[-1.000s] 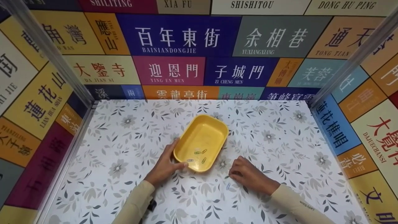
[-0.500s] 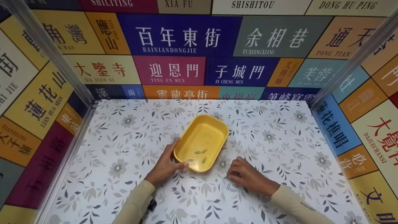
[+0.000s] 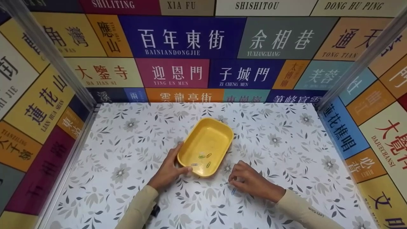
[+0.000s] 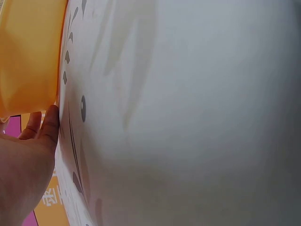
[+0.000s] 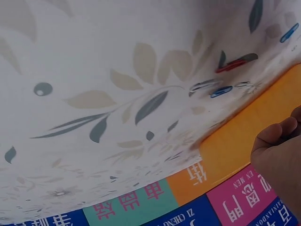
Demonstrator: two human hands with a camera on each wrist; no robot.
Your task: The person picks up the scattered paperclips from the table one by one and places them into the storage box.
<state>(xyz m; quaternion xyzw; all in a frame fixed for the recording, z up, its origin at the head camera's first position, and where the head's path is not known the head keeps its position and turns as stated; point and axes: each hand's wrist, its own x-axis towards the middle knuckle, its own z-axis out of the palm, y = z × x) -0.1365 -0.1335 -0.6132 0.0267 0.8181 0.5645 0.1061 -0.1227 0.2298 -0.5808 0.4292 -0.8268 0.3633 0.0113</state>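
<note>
My left hand [image 3: 167,170] grips the left near corner of a yellow plastic tray [image 3: 227,127], thumb over the rim and fingers along its outer side. In the left wrist view, fingertips [image 4: 51,117] reach under the tray's edge [image 4: 33,61]. Several paper clips [image 3: 208,164] lie in the near end of the tray. To its right, my right hand [image 3: 251,183] is low over the table, pinching a thin paper clip [image 3: 226,183] whose end sticks out from the fingertips. A blue paper clip [image 3: 234,191] lies just below that hand.
In the right wrist view, a red paper clip [image 5: 231,65], a blue one [image 5: 221,92] and a silver one [image 5: 205,85] lie on the flowered tabletop [image 5: 94,56]. Walls of coloured sign panels [image 3: 182,36] enclose the table at the back and sides.
My right hand has shifted slightly left, and a thin paper clip now shows at its fingertips. The left hand and the tray have stayed in place.
</note>
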